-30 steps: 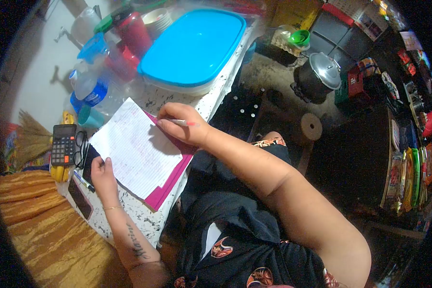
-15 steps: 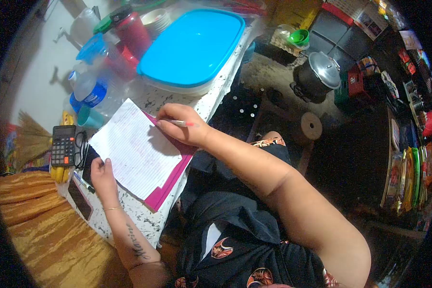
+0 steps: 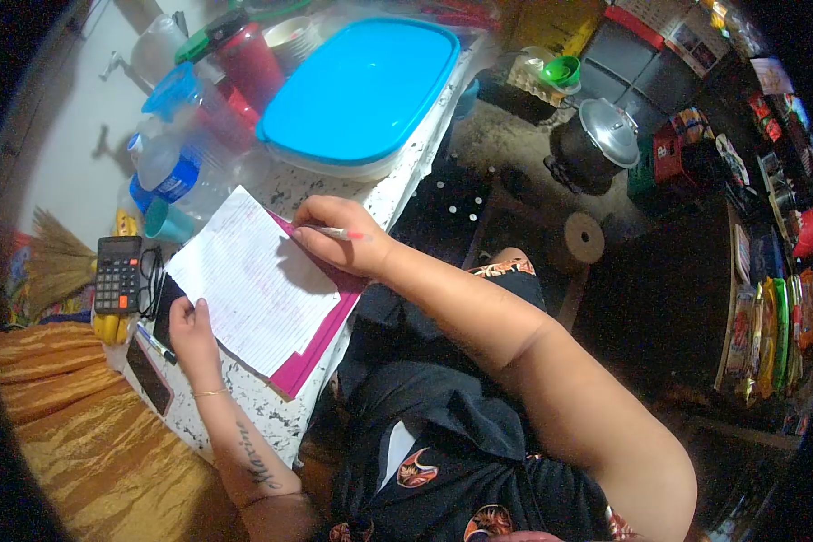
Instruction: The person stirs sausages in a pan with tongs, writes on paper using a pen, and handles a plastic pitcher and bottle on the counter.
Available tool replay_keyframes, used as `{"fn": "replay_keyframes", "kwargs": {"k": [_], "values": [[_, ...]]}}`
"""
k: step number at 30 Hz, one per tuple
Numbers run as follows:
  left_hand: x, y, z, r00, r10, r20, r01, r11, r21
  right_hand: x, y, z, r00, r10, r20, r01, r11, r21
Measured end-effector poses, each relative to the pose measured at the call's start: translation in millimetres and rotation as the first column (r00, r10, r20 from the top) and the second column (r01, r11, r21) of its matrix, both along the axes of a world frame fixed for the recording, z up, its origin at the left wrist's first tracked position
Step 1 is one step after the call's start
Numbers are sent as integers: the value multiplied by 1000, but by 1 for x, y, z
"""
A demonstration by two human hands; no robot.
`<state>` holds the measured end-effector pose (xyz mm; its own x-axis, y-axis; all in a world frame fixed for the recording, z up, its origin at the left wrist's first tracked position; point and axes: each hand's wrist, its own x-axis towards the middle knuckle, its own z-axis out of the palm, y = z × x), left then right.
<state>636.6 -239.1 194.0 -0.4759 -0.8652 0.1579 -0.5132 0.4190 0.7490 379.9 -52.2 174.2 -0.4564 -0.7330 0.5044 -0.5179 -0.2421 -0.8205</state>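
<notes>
Lined paper (image 3: 253,280) covered in handwriting lies on a magenta folder (image 3: 312,361) on the speckled white table (image 3: 262,420). My right hand (image 3: 343,233) is closed round a pen (image 3: 334,232) and rests on the paper's upper right part. At the lower left edge of the paper is my left hand (image 3: 192,334), its thumb on the sheet and its other fingers curled, partly out of sight. Left of it lie a phone (image 3: 149,375), another pen (image 3: 156,343), a calculator (image 3: 117,275) and dark-framed glasses (image 3: 151,282).
A container with a blue lid (image 3: 361,90) stands at the table's far end. Beside it are a red jug (image 3: 244,63), plastic bottles (image 3: 176,172) and a teal cup (image 3: 167,219). On the floor at the right is a lidded pot (image 3: 596,140).
</notes>
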Motion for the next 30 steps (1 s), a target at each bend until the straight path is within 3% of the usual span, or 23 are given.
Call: {"fn": "replay_keyframes", "kwargs": {"k": [3,6,9,12,30], "values": [[3,-8,-13,991,-46,-127,48,999,19,0,0,-1,1000,1,0,-1,999,-43],[2,-7,-12,990,-34,-136,39,999,36,0,0,1,1000,11,-4,-11,999,-51],[-1,2,0,1000,1,-27,-1,1000,-6,-1,0,1,1000,18,2,-18,999,-35],[-2,-1,-4,995,2,-98,4,998,60,-1,-1,0,1000,15,3,-15,1000,-1],[4,-10,-13,994,-21,-104,28,998,64,0,0,1,1000,13,5,-13,1000,-8]]}}
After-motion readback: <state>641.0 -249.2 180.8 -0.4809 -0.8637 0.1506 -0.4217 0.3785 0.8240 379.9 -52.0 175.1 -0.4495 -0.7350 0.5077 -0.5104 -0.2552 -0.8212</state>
